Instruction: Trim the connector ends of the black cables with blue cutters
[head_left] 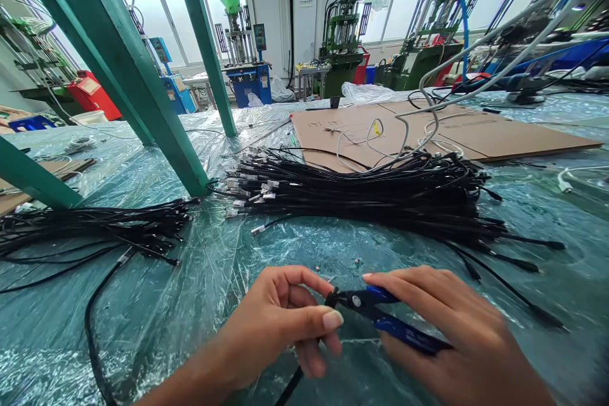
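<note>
My left hand (280,317) pinches the end of a black cable (291,386) between thumb and forefinger; the cable runs down out of view below it. In my right hand (457,323) is a pair of flush cutters (404,332) with blue handles and dark jaws. The jaws meet the cable end at my left fingertips; whether they bite into it I cannot tell. Just beyond my hands lies a thick bundle of black cables (371,196), with pale metal plugs at its left end and black connectors at its right.
Another pile of black cables (95,228) lies at left, beside green metal posts (137,76). Flat cardboard (352,120) and loose grey cables (404,133) lie behind the bundle. Clear plastic film covers the green table (200,304). Green machines (342,38) stand along the windows.
</note>
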The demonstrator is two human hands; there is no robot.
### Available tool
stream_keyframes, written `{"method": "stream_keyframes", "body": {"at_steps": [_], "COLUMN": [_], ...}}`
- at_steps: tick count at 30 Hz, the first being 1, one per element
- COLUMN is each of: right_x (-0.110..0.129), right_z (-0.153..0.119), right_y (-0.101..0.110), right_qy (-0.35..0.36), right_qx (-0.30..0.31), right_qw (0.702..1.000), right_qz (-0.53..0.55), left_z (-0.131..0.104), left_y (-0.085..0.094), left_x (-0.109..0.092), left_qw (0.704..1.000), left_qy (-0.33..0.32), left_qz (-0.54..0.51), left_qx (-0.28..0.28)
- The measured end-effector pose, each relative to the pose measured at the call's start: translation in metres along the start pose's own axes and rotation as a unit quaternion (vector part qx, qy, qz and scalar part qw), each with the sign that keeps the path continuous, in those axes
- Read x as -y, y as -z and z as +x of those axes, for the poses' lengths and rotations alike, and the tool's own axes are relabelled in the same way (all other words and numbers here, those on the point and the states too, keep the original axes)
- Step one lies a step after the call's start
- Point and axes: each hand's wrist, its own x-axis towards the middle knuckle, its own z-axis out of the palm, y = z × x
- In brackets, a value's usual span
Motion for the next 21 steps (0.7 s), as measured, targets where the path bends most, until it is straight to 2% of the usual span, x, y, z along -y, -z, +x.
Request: {"method": "stream_keyframes", "body": {"at_steps": [3, 9, 13, 21], "right_x": [-0.0008, 0.0003, -0.0010, -0.0073], "right_z": [-0.0006, -0.0019, -0.0040, -0.0028], "right_y": [-0.0004, 0.0019, 0.0020, 0.0028], "right_qy": [0.012, -0.007, -0.012, 0.018], "right_qx": [0.024, 0.010, 0.037, 0.043], "right_qw": [1.000, 1.000, 0.999, 0.999], "right_qz": [-0.007, 0.013, 0.016, 0.012], "left_z": [0.0004, 0.0002, -0.0003, -0.0004], "left_y": [-0.0008, -0.0012, -0.0007, -0.0007], "left_x": [-0.0003, -0.0001, -0.0005, -0.0008], "left_qw": [1.000, 1.000, 1.000, 1.000], "left_qy": [0.005, 0.005, 0.004, 0.003], "left_qz": [0.003, 0.010, 0.014, 0.017], "left_qx": [-0.001, -0.004, -0.004, -0.001]}}
